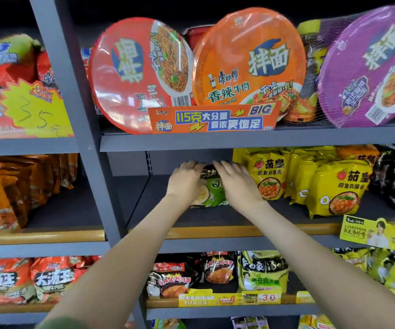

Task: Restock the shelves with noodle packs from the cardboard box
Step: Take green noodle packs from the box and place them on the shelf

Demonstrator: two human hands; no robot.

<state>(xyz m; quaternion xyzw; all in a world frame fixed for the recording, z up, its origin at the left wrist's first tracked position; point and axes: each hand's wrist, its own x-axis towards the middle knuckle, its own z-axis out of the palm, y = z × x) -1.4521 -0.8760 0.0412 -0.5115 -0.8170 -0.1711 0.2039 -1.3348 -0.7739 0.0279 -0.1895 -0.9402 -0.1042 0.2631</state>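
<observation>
Both hands are up at the middle shelf point(158, 210), on one green-and-black noodle pack point(213, 189) that stands upright between them, its bottom edge apparently on the shelf board. Left hand point(187, 179) grips the pack's left side, fingers curled over the top corner. Right hand point(236, 184) lies on the right side with fingers fairly straight, pressing more than gripping; its thumb is hidden, so a pinch can't be ruled out. Left of the left hand the shelf is bare back to the grey upright post point(92, 148). Just right of the right hand is a row of yellow packs point(271, 176), close to the wrist but not touching the held pack as far as I can tell. Above both hands is the underside of the next shelf, loaded with big round noodle bowls point(248, 62). The cardboard box is not in view. Likely step: seating this pack, with more stock to go in the gap. Risks: the pack has nothing behind or to the left of it, so it may tip backward or sideways once let go; the soft bag may slump if set off-square; pulling the right hand out could drag the nearest yellow pack forward off the shelf lip; lifting the hands too high could knock the shelf edge above.
</observation>
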